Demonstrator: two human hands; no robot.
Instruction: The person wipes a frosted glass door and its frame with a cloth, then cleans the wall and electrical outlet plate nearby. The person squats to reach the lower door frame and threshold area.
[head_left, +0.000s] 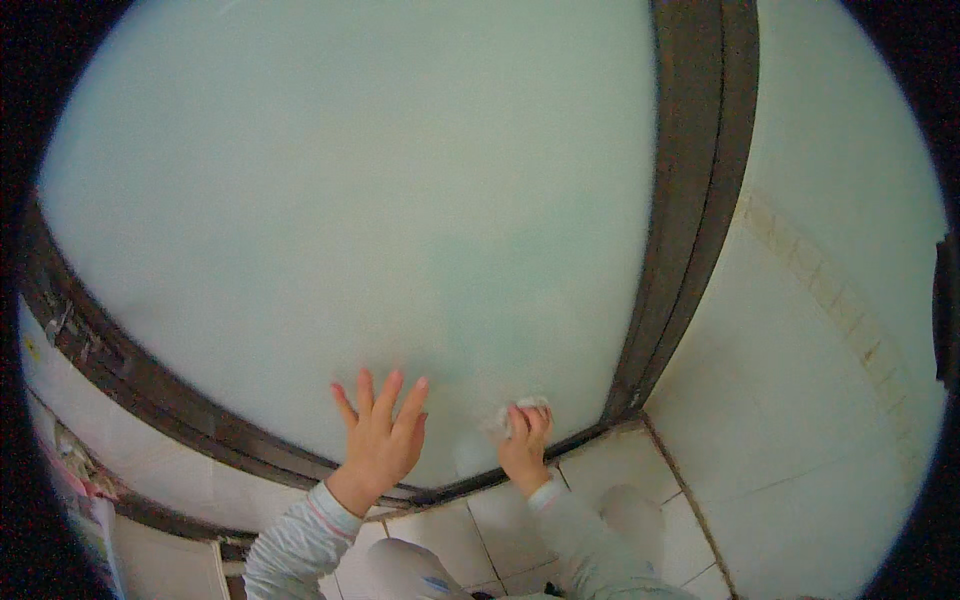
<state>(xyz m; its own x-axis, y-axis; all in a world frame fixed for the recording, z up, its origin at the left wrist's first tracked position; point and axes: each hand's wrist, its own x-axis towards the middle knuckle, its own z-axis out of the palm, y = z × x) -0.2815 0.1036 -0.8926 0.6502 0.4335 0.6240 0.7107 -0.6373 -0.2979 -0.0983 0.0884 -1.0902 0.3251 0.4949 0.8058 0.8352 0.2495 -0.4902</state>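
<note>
A large frosted glass panel (360, 187) in a dark brown frame (694, 150) stands before me. My left hand (384, 431) has its fingers spread, with the fingertips at the lower part of the pane; it holds nothing. To its right, my right hand (527, 439) grips a crumpled white cloth or tissue (529, 405) against the glass near the bottom rail. Part of the cloth is hidden under the fingers. Above that hand lies a greener, clearer-looking patch on the pale pane.
White tiled wall (787, 390) with a beige border strip (847, 315) rises on the right. Below is a white tiled floor (510, 517), where my knees (409, 566) show. Cluttered items (75, 457) and a pale box-like piece (166, 551) sit at lower left.
</note>
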